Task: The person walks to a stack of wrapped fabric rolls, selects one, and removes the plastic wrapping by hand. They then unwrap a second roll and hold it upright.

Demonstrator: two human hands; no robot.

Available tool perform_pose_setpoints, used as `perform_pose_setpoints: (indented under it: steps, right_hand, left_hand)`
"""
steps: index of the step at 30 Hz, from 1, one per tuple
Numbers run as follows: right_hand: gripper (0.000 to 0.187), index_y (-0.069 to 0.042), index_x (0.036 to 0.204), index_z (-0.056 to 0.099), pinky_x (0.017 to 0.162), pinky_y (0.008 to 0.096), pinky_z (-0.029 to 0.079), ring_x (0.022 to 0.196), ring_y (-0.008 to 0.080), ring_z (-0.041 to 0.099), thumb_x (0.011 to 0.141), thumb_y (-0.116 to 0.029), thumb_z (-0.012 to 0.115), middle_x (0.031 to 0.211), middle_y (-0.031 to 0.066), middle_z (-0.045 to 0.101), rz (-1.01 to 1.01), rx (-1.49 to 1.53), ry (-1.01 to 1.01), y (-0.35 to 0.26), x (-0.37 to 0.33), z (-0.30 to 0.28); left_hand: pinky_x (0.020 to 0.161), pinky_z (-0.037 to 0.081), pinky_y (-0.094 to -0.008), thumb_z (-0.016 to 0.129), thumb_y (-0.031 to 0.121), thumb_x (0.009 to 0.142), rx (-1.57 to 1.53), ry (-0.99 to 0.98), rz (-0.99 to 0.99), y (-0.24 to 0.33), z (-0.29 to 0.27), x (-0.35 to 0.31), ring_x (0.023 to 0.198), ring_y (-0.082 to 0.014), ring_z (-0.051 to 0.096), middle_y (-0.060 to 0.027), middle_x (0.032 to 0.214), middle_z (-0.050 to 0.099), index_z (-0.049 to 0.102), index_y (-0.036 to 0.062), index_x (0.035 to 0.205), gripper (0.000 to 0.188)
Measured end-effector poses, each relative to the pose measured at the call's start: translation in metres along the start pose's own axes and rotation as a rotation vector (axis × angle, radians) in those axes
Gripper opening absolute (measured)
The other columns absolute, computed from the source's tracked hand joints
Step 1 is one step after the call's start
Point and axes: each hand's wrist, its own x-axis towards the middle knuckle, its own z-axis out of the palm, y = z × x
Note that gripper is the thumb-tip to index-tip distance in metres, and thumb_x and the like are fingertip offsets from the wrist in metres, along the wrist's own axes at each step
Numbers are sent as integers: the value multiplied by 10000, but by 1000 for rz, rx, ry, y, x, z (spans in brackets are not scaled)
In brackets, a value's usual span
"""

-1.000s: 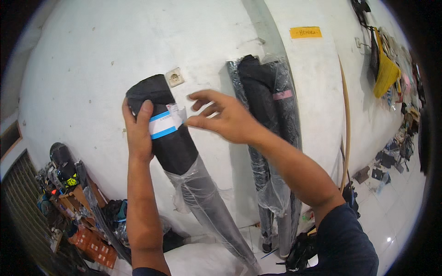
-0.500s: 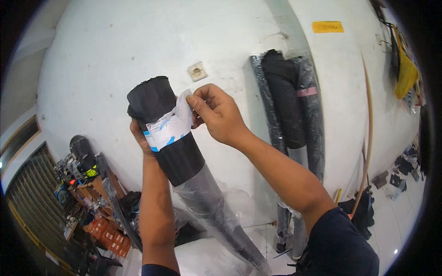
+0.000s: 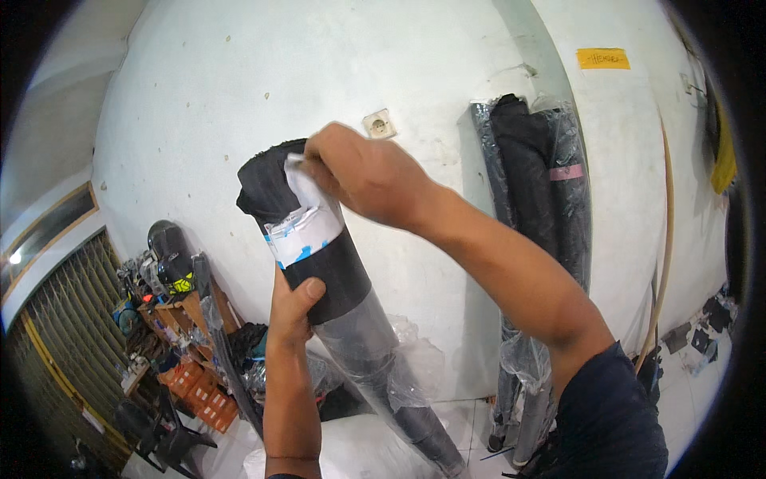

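Note:
A tall roll of black fabric (image 3: pixel 339 279) leans toward me, its lower part wrapped in clear plastic. A white and blue paper label (image 3: pixel 307 223) sits near its top. My left hand (image 3: pixel 294 307) grips the roll from below the label, thumb on the front. My right hand (image 3: pixel 363 172) reaches over the top end of the roll and pinches the upper edge of the label.
More dark fabric rolls (image 3: pixel 535 199) in plastic lean on the white wall at right. A wall socket (image 3: pixel 378 123) is behind the roll. Cluttered shelves with orange crates (image 3: pixel 199 391) stand at lower left. A yellow label (image 3: pixel 602 58) hangs on the wall.
My left hand has slid down from the label to below it. My right hand has moved onto the roll's top, lifting the label's upper edge. The view has drawn closer.

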Motion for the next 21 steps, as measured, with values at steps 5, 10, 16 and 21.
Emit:
perform_pose_setpoints:
  steps: [5,10,16,21]
  right_hand:
    - [240,-19,973,588,636,424,527,693,382,664,972,-258,566,800,209,652,295,409,479,35,48,-38]
    - [260,-1,937,637,541,324,428,545,195,545,921,-259,653,664,113,598,391,62,-203,23,-4,-51]
    - [227,-20,882,591,550,273,470,604,108,582,928,-230,665,707,32,603,829,624,-896,-9,-171,-137]
    - [320,-18,950,600,623,364,509,702,204,645,864,-300,723,810,126,665,1446,352,-1197,-71,-359,-219]
  left_hand:
    - [894,539,-404,780,414,720,-136,-17,-113,-12,-16,2,1040,-272,636,-165,1159,620,430,-36,1353,851]
    - [961,515,-425,674,450,865,-331,-129,-54,-17,-31,11,1113,-304,625,-189,1256,597,429,-32,1365,736]
    - [938,531,-476,582,588,879,-337,-172,-3,-13,-36,30,1133,-384,608,-243,1231,591,383,-16,1387,813]
    - [864,569,-416,509,648,904,-43,218,104,-19,-27,25,1076,-312,649,-201,1182,623,469,-16,1317,782]
